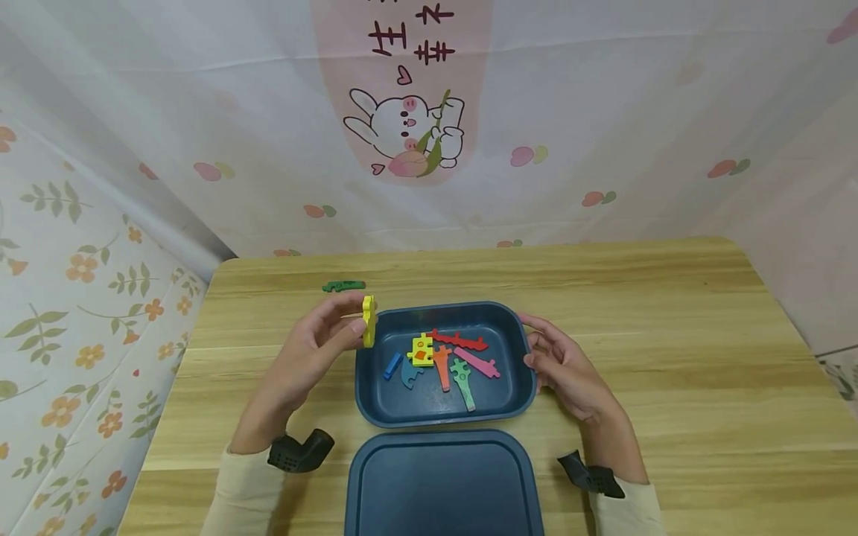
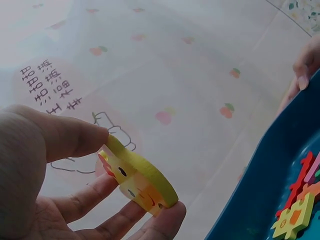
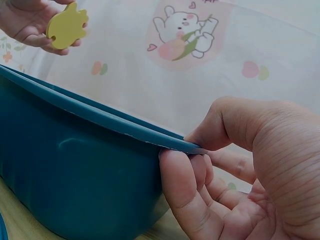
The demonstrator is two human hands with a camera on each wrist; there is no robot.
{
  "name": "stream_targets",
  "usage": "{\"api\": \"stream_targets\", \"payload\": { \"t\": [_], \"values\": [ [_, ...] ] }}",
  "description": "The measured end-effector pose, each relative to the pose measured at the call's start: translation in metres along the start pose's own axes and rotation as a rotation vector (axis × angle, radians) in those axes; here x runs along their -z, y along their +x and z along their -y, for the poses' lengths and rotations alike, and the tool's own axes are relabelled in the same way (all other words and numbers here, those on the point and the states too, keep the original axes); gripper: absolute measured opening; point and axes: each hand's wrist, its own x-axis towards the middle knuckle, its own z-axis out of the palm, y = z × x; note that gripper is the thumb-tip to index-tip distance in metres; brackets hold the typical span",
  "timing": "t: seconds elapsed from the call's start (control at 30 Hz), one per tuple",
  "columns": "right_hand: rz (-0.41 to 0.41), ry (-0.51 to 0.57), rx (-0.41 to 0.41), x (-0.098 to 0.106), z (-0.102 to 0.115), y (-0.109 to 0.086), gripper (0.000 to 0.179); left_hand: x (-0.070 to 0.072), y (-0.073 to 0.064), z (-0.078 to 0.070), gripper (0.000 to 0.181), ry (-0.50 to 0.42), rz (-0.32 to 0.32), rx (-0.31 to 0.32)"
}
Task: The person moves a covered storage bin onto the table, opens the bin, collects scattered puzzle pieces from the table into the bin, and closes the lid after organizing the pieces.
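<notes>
Between thumb and fingers, my left hand (image 1: 320, 339) pinches a yellow puzzle piece (image 1: 369, 321), held up by the box's left end; in the left wrist view a face is printed on that piece (image 2: 145, 182). My right hand (image 1: 563, 365) pinches the right rim of a dark blue box (image 1: 389, 402), thumb on the rim and fingers against the outer wall. Inside the box lie several puzzle pieces: a yellow square one (image 1: 421, 351), a red strip (image 1: 462, 341), a pink one (image 1: 477, 362), an orange one (image 1: 442, 366), a green one (image 1: 464, 385) and blue ones (image 1: 392, 365).
A matching blue lid (image 1: 442, 484) lies flat on the wooden table (image 1: 670, 357), in front of the box. Behind my left hand sits a green puzzle piece (image 1: 344, 286). A printed curtain (image 1: 570, 97) hangs along the table's back edge.
</notes>
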Motion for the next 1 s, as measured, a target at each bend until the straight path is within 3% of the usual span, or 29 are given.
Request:
{"api": "stream_targets", "payload": {
  "t": [1.0],
  "values": [
    [0.037, 0.064, -0.013, 0.001, 0.001, -0.001, 0.063, -0.015, 0.001, 0.000, 0.044, 0.020, 0.061, -0.012]
  ]
}}
